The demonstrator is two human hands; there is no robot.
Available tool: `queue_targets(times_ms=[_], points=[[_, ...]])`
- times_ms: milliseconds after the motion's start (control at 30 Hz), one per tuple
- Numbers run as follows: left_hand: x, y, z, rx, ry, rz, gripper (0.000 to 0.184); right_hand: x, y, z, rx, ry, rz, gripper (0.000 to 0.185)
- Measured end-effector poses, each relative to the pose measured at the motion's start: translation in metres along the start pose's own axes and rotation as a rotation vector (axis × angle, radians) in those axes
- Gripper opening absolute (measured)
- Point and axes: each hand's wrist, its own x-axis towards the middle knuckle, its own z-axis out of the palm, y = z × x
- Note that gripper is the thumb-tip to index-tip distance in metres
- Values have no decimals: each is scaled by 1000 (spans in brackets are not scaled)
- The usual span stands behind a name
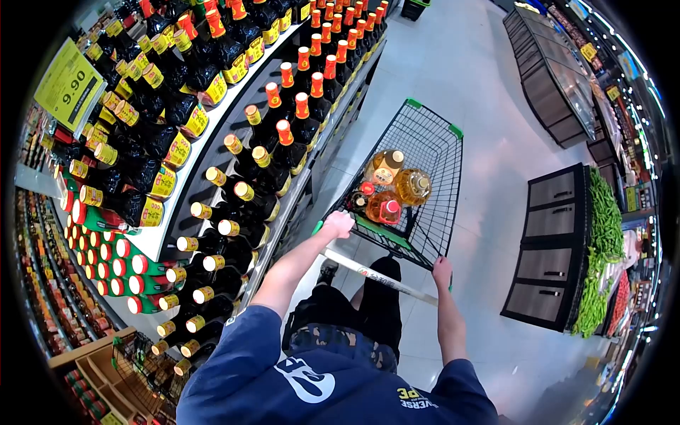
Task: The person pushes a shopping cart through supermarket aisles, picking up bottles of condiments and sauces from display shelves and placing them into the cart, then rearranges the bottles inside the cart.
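Gripping the near end of the shopping cart (433,163) with both bare hands, we stand over it, the cart lying toward two o'clock from the middle of our view. Our left hand (340,224) is curled into a closed grip at its near left corner, and our right hand (443,269) closes round the near right corner; neither is spread. Between our hands and our body runs the white handle bar (375,276). Inside the basket, grouped at the end nearest us, we see a large golden bottle (415,188), a bottle with a cream label (387,164) and a red-topped bottle (390,211).

At ten o'clock, dark bottles with red or yellow caps (285,131) line a curved shelf, with a yellow-green 9.90 price sign (69,85) farther out. At three o'clock, we have long green vegetables (601,219) beside dark drawer fronts (551,215); a glass-topped case (549,67) stands at two o'clock
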Motion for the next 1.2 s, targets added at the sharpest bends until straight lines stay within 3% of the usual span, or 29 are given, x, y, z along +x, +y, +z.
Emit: queue_targets(times_ms=[633, 767, 1200], points=[[13, 33, 0, 3, -28, -81, 22, 9, 22, -12, 136, 21, 63, 26], [19, 38, 5, 35, -47, -75, 26, 13, 25, -25, 138, 59, -13, 24], [28, 60, -14, 74, -89, -167, 33, 26, 34, -16, 186, 69, 67, 27]])
